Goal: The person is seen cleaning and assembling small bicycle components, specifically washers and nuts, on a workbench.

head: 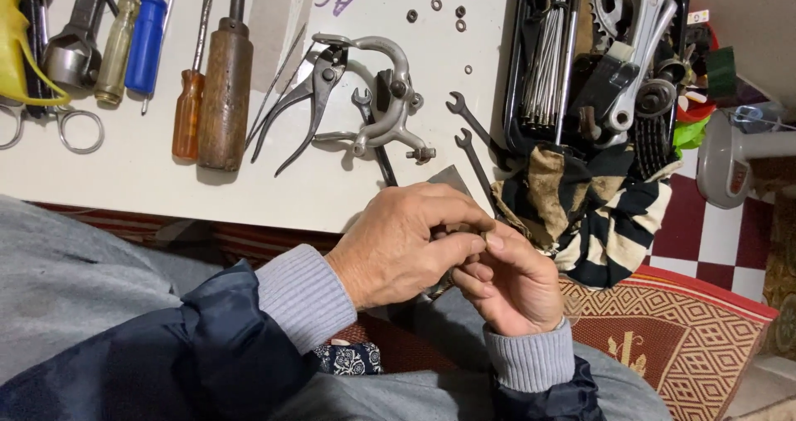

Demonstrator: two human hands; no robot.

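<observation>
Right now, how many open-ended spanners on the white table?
3. One small grey open-ended spanner lies by the metal brake caliper; two dark ones lie beside the striped cloth. More may be hidden.

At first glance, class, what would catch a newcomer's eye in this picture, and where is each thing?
The two hands meet at lower centre: the left hand and right hand pinch a small part, mostly hidden, between their fingers. Above them on the white table lie the pliers and a metal brake caliper, with screwdrivers to the left. A striped cloth hangs at the right.
</observation>
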